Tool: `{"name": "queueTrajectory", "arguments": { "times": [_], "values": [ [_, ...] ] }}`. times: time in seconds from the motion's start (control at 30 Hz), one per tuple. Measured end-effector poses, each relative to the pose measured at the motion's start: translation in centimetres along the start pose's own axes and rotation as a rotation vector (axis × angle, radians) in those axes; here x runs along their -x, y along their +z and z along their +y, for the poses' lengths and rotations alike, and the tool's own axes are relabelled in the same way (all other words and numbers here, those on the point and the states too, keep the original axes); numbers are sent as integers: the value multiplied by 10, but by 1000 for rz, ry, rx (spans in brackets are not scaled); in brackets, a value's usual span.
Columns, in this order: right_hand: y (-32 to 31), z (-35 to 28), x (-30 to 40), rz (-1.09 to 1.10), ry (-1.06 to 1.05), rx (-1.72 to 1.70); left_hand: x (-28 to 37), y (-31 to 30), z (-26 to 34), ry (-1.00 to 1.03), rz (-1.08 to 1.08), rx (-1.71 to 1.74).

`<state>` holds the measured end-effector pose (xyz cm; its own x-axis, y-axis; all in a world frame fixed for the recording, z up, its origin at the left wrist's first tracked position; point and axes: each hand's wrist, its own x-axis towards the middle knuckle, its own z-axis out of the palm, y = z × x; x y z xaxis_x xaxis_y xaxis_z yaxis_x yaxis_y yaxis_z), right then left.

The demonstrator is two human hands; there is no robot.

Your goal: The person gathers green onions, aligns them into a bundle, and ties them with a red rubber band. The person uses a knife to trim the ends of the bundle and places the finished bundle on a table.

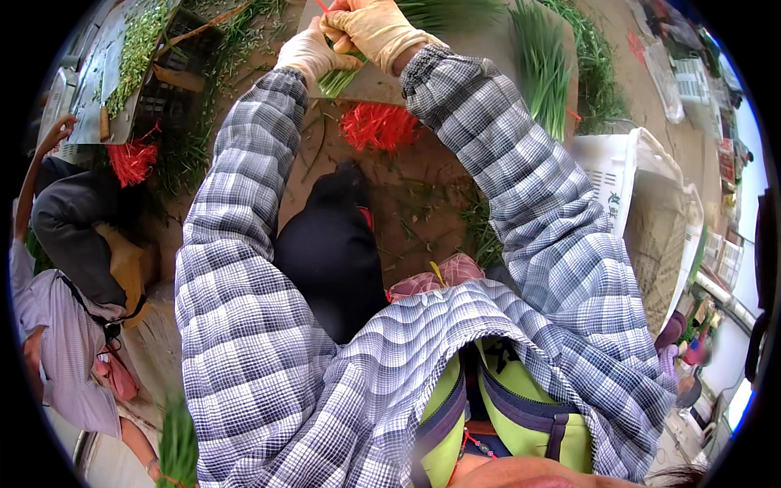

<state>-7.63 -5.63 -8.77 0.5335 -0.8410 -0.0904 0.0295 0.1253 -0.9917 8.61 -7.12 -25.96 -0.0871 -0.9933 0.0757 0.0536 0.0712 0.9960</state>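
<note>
My left hand [314, 52], in a pale glove, closes around a bunch of long green stalks [339, 80] at the table's near edge. Close against it is my right hand [375, 30], also gloved, with its fingers curled. A thin red strip [322, 5] shows at the fingers between both hands, at the top edge of the view. Under them is a small board table [482, 58]. A bundle of long green leaves [541, 70] lies on its right side, and more leaves [448, 13] lie at the back. Red strips hang in a tuft [378, 125] below the near edge.
At left, another person's hand [60, 129] is near a table [91, 85] with chopped greens [141, 46], a wooden handle [104, 124] and a red tuft [133, 160]. A white crate [601, 174] stands right of my arm. Loose greens [595, 79] litter the ground.
</note>
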Motion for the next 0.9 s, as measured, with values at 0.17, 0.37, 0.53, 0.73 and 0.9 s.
{"name": "queueTrajectory", "arguments": {
  "times": [0.17,0.37,0.53,0.73,0.9],
  "values": [
    [-37,11,-13,50,76,-322,-4,37,94,61,-313,-299],
    [-89,9,17,600,86,-499,-7,19,114,-320,-352,-933],
    [-86,59,84,388,575,-691,-10,38,143,-599,-149,-478],
    [-89,53,88,19,489,-723,-10,69,124,-844,-335,-349],
    [-104,54,88,2,407,-388,24,107,126,-600,-300,290]
  ]
}}
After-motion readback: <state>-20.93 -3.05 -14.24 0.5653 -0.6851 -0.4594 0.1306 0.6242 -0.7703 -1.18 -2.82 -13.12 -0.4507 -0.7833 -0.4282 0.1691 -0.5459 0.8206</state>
